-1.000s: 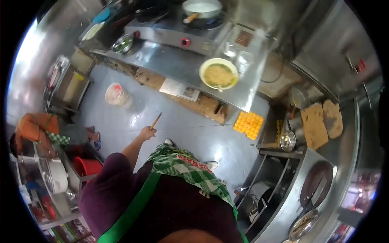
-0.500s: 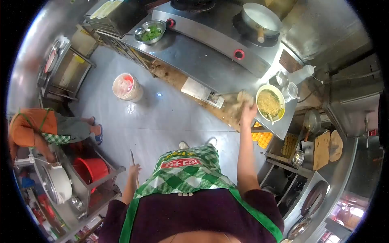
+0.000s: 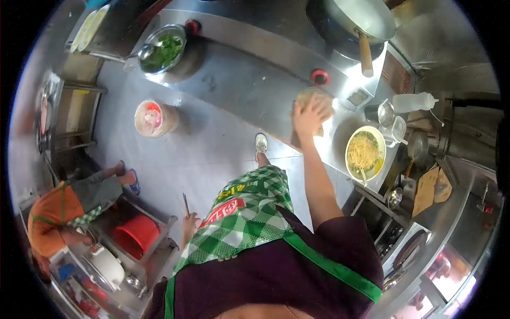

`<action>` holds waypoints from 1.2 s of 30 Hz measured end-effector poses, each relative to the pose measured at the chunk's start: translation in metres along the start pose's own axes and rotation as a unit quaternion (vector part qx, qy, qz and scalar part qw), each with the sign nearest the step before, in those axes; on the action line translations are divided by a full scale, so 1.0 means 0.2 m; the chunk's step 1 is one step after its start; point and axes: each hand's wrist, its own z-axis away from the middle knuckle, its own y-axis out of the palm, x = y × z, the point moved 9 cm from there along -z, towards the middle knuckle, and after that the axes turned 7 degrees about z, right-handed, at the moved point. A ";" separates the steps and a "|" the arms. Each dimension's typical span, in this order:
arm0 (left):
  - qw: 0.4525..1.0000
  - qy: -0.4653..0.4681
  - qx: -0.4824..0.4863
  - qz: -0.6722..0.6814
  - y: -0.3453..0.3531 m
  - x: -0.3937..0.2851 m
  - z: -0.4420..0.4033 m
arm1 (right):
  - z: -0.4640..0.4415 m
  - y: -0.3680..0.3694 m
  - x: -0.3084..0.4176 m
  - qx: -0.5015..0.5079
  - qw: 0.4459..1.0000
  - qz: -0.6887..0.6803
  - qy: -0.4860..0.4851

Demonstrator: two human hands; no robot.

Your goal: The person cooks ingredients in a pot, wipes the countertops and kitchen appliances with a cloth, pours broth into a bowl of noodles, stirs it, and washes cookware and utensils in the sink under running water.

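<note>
My right hand [image 3: 312,118] lies with spread fingers on a brownish cloth [image 3: 319,97] on the steel counter [image 3: 239,80], close to its front edge. To the right of it stands a bowl of noodles and greens [image 3: 365,154] with a spoon in it. My left hand [image 3: 189,222] is low beside the checked apron, closed around thin chopsticks [image 3: 186,203] that point upward. At the counter's left end sits a metal bowl of green leaves [image 3: 163,52] with a ladle.
A white pan [image 3: 366,18] with a wooden handle rests on the stove. On the floor stands a bucket [image 3: 155,118]. Another person [image 3: 58,212] in orange is at the left near a red tub [image 3: 137,235]. A squeeze bottle [image 3: 414,102] stands at the right.
My right hand has moved with the cloth from the counter's front edge, beside the noodle bowl, leftward and further onto the counter. My left hand still holds the chopsticks. The view has shifted closer to the counter.
</note>
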 end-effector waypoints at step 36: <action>0.956 0.169 -0.036 0.236 -0.16 -2.83 -1.21 | 0.06 -0.12 0.52 -0.116 0.988 -0.062 0.086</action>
